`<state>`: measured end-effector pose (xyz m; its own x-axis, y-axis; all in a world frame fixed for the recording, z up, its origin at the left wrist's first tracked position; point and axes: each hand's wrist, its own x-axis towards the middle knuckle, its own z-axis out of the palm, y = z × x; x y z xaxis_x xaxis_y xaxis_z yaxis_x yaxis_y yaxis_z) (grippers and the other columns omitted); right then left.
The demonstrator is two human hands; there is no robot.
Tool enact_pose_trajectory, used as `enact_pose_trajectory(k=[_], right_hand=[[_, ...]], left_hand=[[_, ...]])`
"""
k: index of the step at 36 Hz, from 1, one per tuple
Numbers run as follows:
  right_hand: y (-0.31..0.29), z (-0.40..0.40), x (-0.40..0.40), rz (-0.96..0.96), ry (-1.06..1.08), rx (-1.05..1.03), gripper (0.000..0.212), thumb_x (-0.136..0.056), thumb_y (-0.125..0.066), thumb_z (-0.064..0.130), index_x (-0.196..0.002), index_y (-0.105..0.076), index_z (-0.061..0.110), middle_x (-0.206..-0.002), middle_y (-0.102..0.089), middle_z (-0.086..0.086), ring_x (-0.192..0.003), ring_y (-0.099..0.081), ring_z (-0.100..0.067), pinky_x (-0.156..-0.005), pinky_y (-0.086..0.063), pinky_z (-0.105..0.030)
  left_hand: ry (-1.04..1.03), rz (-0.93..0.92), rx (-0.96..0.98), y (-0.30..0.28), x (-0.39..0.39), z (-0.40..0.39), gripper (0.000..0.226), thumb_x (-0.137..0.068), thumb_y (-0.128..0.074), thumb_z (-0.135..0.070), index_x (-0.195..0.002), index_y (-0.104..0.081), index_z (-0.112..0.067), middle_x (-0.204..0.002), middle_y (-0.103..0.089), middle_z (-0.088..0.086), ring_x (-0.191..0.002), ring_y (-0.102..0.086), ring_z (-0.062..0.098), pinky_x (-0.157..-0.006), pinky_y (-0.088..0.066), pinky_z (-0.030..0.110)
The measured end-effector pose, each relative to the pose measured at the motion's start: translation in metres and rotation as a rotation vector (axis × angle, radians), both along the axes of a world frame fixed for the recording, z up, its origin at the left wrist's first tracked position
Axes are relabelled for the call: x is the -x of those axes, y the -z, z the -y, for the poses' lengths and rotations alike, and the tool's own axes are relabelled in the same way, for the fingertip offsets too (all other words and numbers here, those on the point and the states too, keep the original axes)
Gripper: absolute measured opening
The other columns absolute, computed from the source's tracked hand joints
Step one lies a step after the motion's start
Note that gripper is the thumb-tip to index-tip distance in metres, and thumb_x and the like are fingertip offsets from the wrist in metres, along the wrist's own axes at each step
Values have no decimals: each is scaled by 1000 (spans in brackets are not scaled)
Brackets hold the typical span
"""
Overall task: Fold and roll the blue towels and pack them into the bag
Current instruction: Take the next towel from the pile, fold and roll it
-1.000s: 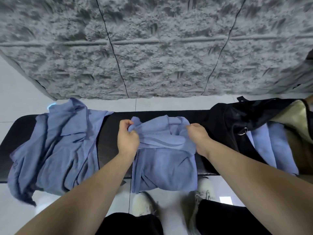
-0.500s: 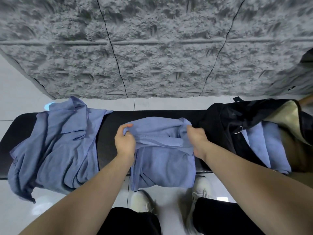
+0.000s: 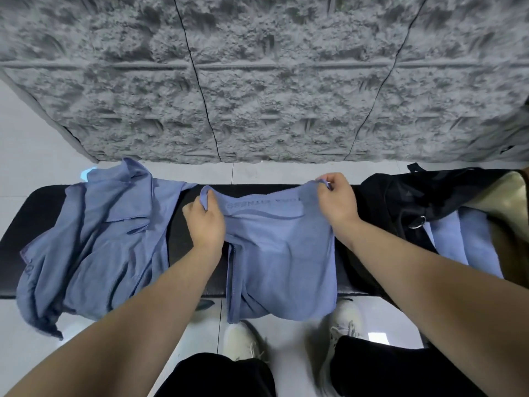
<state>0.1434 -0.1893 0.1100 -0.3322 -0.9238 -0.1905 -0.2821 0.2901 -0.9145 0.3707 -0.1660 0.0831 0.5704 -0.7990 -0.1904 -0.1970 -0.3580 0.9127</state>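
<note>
A blue towel (image 3: 282,262) lies across the middle of the black bench (image 3: 183,245), its near end hanging over the front edge. My left hand (image 3: 204,223) pinches its far left corner and my right hand (image 3: 337,202) pinches its far right corner, holding the far edge stretched above the bench. A heap of loose blue towels (image 3: 94,242) covers the bench's left part. On the right stands the open black bag (image 3: 415,199), with rolled blue towels (image 3: 463,242) inside it.
A rough grey stone-pattern wall (image 3: 257,81) rises just behind the bench. The floor is pale tile (image 3: 25,144). My white shoes (image 3: 243,339) and dark trouser legs are below the bench's front edge.
Both hands have moved apart and farther from me, spreading the crumpled towel's far edge flat and taut. The heap and the bag have not moved.
</note>
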Motion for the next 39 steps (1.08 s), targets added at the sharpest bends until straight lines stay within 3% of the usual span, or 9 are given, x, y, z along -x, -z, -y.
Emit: enact_pose_trajectory(k=[2, 7, 9, 12, 16, 22, 28, 34, 39], right_hand=[[2, 10, 2, 22, -2, -12, 12, -99, -49, 17, -100, -61, 18, -84, -58, 11, -69, -50, -4, -53, -39, -8], [18, 30, 11, 8, -37, -112, 16, -96, -55, 22, -102, -69, 18, -97, -70, 1, -89, -64, -16, -84, -53, -33], [25, 34, 13, -25, -82, -184, 15, -94, -58, 22, -97, -72, 18, -101, -72, -1, -98, -67, -20, -92, -55, -38], [32, 37, 16, -137, -165, -272, 13, -88, -60, 25, -85, -73, 23, -95, -73, 3, -96, -67, -19, -91, -55, -38], [28, 37, 16, -164, -224, -313, 16, -83, -62, 15, -75, -70, 25, -95, -72, 3, -95, -66, -18, -89, -56, -35], [28, 34, 18, -183, -253, -369, 12, -83, -69, 11, -76, -67, 21, -92, -69, -3, -91, -64, -20, -82, -53, -32], [28, 13, 19, -247, -331, -386, 8, -81, -69, 13, -76, -67, 18, -83, -67, -1, -79, -60, -16, -79, -53, -35], [25, -1, 22, -352, -306, -380, 4, -84, -65, 18, -86, -66, 21, -84, -67, 6, -79, -61, -14, -68, -50, -29], [25, -4, 22, -162, -205, -347, 12, -84, -60, 6, -85, -67, 15, -86, -69, -3, -76, -61, -16, -75, -55, -36]], left_hand=[[-7, -53, -57, 2, -2, 9, 46, -101, -41, -28, -60, -25, -15, -71, -33, 4, -57, -29, 13, -59, -28, 29], [74, 29, -184, 10, -10, 25, 44, -98, -48, -31, -59, -35, -17, -88, -39, 11, -63, -37, 15, -66, -34, 26], [96, 39, -221, 11, -12, 28, 40, -97, -51, -30, -62, -40, -14, -84, -44, 9, -67, -41, 16, -68, -35, 28], [138, 2, -230, 13, -16, 28, 33, -95, -56, -20, -67, -41, -10, -66, -40, 4, -60, -36, 14, -56, -31, 26], [230, 3, -279, 14, -23, 28, 20, -93, -58, -17, -76, -53, -8, -75, -52, 10, -72, -48, 19, -67, -38, 30], [337, 96, -301, 15, -28, 28, 40, -91, -58, -16, -54, -44, -14, -58, -46, 1, -62, -44, 18, -66, -35, 30], [473, 312, -254, 9, -21, 23, 57, -93, -57, -12, -45, -26, -14, -36, -28, -6, -38, -24, 8, -35, -18, 16], [409, 308, -286, 15, -21, 21, 45, -92, -54, -9, -53, -32, -11, -51, -34, 3, -49, -30, 15, -45, -21, 26], [334, 221, -327, 11, -16, 25, 43, -96, -47, -9, -55, -34, -11, -56, -36, 3, -51, -31, 12, -47, -24, 24]])
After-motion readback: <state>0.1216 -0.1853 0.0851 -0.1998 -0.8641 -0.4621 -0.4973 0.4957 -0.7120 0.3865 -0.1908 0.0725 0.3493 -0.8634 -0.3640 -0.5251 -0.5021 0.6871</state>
